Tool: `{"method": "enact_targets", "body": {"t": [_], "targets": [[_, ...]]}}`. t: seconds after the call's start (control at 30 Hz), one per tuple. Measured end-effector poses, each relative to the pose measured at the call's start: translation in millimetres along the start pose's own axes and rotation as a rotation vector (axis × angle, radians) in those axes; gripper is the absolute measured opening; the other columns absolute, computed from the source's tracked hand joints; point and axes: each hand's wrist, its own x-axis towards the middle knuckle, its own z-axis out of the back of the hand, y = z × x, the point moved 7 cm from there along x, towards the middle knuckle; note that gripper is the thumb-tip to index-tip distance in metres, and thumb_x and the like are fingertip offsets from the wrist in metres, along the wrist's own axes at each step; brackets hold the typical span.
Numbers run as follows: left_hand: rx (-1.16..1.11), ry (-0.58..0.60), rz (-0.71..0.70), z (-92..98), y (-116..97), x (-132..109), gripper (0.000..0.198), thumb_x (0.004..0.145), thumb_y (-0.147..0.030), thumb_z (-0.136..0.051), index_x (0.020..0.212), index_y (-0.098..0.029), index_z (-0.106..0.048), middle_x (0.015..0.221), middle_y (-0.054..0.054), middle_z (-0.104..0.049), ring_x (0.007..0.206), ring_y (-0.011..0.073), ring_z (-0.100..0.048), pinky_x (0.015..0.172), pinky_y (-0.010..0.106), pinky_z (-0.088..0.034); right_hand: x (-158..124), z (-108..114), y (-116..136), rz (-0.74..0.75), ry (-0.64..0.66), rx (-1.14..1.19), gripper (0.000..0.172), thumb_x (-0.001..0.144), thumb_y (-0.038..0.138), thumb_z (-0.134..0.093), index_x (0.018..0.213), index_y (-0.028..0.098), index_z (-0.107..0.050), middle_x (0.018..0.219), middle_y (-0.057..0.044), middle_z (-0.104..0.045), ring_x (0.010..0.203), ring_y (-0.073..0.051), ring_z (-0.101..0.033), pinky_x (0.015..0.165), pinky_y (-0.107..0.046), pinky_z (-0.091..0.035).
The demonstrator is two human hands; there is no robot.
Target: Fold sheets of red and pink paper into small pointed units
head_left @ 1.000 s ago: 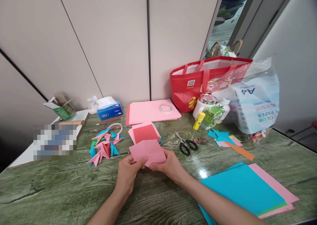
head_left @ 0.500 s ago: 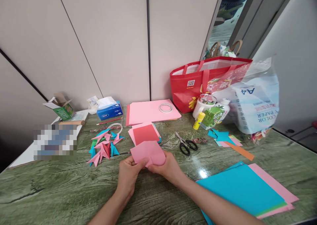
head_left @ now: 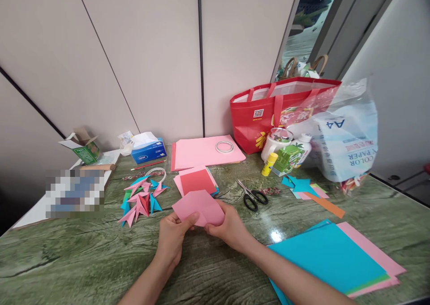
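Note:
Both hands hold a pink paper square (head_left: 198, 206) just above the green marbled table (head_left: 101, 260). My left hand (head_left: 174, 238) pinches its near left edge with the thumb on top. My right hand (head_left: 230, 228) grips its near right side, fingers closed around the fold. The paper is partly folded and tilted. Just behind it lies a small stack of pink and red squares (head_left: 196, 181). To the left lie several folded pink and blue paper points (head_left: 141, 197).
Black-handled scissors (head_left: 251, 194) lie right of the squares. Big blue and pink sheets (head_left: 336, 255) cover the near right. At the back are pink paper with a tape ring (head_left: 224, 146), a tissue box (head_left: 148, 149), a red bag (head_left: 268, 112), a glue stick (head_left: 268, 164) and an A4 paper pack (head_left: 346, 139).
The pink paper has turned and tilted between my hands, its left corner swinging out to the left. Both hands stay in nearly the same place.

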Motion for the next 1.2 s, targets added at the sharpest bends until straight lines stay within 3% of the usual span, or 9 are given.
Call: {"method": "enact_targets", "body": {"t": [0.27,0.43,0.57,0.7,0.77,0.9,1.0,1.2], "targets": [[0.058,-0.022,-0.032,4.6,-3.6,3.9,0.021,0.045,-0.018,-0.078,0.063,-0.011,-0.069,0.058,0.004,-0.07,0.046,0.0108,-0.053,0.044,0.02,-0.041,-0.7,-0.9,1.2,-0.004,0.092,0.084,0.039,0.054,0.008,-0.058,0.093,0.013,-0.056,0.075,0.0,-0.06,0.061,-0.013,-0.051,0.055,-0.021,-0.042],[0.13,0.015,-0.025,-1.8,-7.0,-2.1,0.022,0.048,-0.02,-0.076,0.067,-0.011,-0.07,0.061,0.005,-0.071,0.05,0.0144,-0.058,0.049,0.023,-0.045,-1.0,-5.2,-1.4,-0.078,0.135,0.191,0.036,0.054,0.02,-0.068,0.088,0.013,-0.059,0.071,0.0,-0.062,0.058,-0.012,-0.051,0.053,-0.021,-0.043],[0.181,0.085,-0.06,-10.6,-12.3,-7.0,0.021,0.052,-0.021,-0.074,0.07,-0.011,-0.069,0.066,0.005,-0.072,0.054,0.0158,-0.061,0.052,0.023,-0.047,-1.0,-5.0,-5.5,-0.152,0.097,0.27,0.024,0.055,0.023,-0.067,0.076,0.014,-0.059,0.055,0.003,-0.058,0.046,-0.01,-0.047,0.044,-0.021,-0.04],[0.192,0.14,-0.109,-15.2,-14.4,-5.3,0.039,0.049,-0.016,-0.073,0.088,-0.014,-0.065,0.081,0.005,-0.072,0.07,0.0188,-0.065,0.065,0.026,-0.051,1.0,-0.2,-1.2,-0.117,0.037,0.277,0.021,0.054,0.021,-0.068,0.07,0.014,-0.057,0.052,0.003,-0.056,0.044,-0.009,-0.045,0.042,-0.02,-0.039],[0.272,0.187,-0.089,-16.4,-8.7,-2.2,0.033,0.049,-0.015,-0.072,0.081,-0.013,-0.065,0.072,0.005,-0.072,0.064,0.0187,-0.065,0.06,0.026,-0.051,1.4,0.5,-0.8,-0.119,0.03,0.281,0.024,0.053,0.023,-0.069,0.071,0.014,-0.057,0.053,0.004,-0.056,0.043,-0.009,-0.044,0.041,-0.02,-0.039],[0.343,0.161,-0.11,-10.8,-6.6,2.1,0.019,0.049,-0.015,-0.071,0.067,-0.012,-0.065,0.063,0.006,-0.071,0.054,0.0182,-0.064,0.051,0.025,-0.05,1.1,-0.5,-3.6,-0.129,0.036,0.26,0.028,0.051,0.023,-0.07,0.074,0.014,-0.057,0.055,0.003,-0.057,0.043,-0.009,-0.045,0.041,-0.021,-0.04],[0.321,0.178,-0.052,-11.6,-8.3,0.3,0.018,0.052,-0.018,-0.07,0.068,-0.012,-0.067,0.063,0.007,-0.072,0.052,0.0189,-0.064,0.051,0.027,-0.051,1.3,-0.4,-6.3,-0.142,0.043,0.251,0.029,0.052,0.021,-0.068,0.077,0.014,-0.057,0.055,0.004,-0.057,0.043,-0.009,-0.045,0.04,-0.02,-0.04],[0.18,0.322,0.11,-20.6,-12.3,-5.6,0.026,0.056,-0.026,-0.071,0.077,-0.011,-0.067,0.067,0.009,-0.072,0.063,0.0224,-0.067,0.064,0.033,-0.053,3.0,2.6,-4.5,-0.165,0.074,0.29,0.029,0.051,0.02,-0.068,0.078,0.014,-0.056,0.056,0.005,-0.055,0.043,-0.008,-0.044,0.04,-0.02,-0.04]]}}
